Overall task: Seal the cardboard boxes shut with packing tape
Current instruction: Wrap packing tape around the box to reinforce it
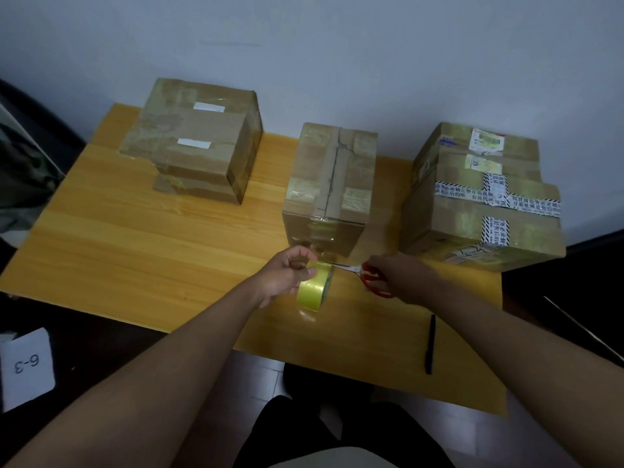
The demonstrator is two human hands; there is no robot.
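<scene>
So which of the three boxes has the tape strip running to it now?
The middle box: clear tape stretches from its front down to the roll.

Both forearms are bare right up to where they leave view, with no sleeve or cuff showing on either. The left hand [287, 273] and the right hand [401, 278] are bare too: no gloves. No ring, watch or wristband can be made out in this dim light. Lower down, between the arms, the lap is covered in black cloth, dark trousers by the look of it, and a pale grey band of clothing crosses the bottom edge.
</scene>
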